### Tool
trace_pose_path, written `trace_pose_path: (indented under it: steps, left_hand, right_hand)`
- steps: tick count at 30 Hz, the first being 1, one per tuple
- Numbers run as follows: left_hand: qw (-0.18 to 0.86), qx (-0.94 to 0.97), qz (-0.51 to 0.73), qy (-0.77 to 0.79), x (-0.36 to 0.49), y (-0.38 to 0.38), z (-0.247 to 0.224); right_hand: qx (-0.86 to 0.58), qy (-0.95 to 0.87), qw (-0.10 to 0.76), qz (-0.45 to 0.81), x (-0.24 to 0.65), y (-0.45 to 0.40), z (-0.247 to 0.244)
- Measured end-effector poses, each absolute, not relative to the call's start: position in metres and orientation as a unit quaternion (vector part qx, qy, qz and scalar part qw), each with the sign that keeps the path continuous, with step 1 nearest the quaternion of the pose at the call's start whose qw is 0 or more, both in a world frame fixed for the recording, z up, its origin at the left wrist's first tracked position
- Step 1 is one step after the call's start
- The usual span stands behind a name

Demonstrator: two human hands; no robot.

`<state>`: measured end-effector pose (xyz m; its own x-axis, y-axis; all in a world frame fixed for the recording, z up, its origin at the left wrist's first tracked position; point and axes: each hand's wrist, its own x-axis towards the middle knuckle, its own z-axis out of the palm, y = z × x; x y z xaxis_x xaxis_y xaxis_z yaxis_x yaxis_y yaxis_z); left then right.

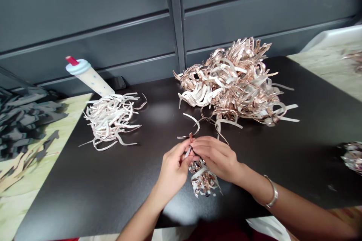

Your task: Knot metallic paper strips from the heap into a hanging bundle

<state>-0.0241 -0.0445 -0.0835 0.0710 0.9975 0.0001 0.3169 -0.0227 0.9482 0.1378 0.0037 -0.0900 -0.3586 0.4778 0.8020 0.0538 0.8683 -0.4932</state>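
Note:
My left hand point(174, 165) and my right hand point(216, 155) meet near the front middle of the black table point(113, 192). Between their fingertips they pinch thin strips, and a short copper-coloured end sticks up above the fingers. Below the fingers hangs a curled bunch of shiny copper and white strips point(204, 180), close to the table top. A large heap of copper and white strips point(237, 83) lies behind my right hand. To the left is a smaller pile of mostly white strips point(111, 118).
A white tumbler with a blue lid point(92, 77) leans behind the white pile. Dark grey cut pieces point(25, 116) lie at far left, tan ones point(17, 167) nearer. Another shiny bunch point(353, 157) is at the right edge. A grey panelled wall point(113, 3) stands behind.

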Motion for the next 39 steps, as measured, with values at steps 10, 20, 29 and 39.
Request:
trace_pose_path:
  steps: [10,20,29,39]
  left_hand:
    - [0.503,0.551,0.431,0.507,-0.024,-0.04,-0.086]
    - [0.415,0.566,0.463,0.541,-0.028,-0.039,-0.08]
    - [0.25,0.64,0.437,0.581,-0.03,-0.04,-0.078]
    - [-0.059,0.837,0.392,0.377,-0.041,-0.041,-0.068]
  right_hand:
    - [-0.256,-0.802,0.452,0.294,0.151,0.007,-0.087]
    - [-0.202,-0.847,0.397,0.292,0.152,0.005,-0.088]
    - [-0.194,-0.846,0.392,0.305,0.166,0.009,-0.077]
    - [-0.141,-0.64,0.292,0.696,0.183,0.025,-0.075]
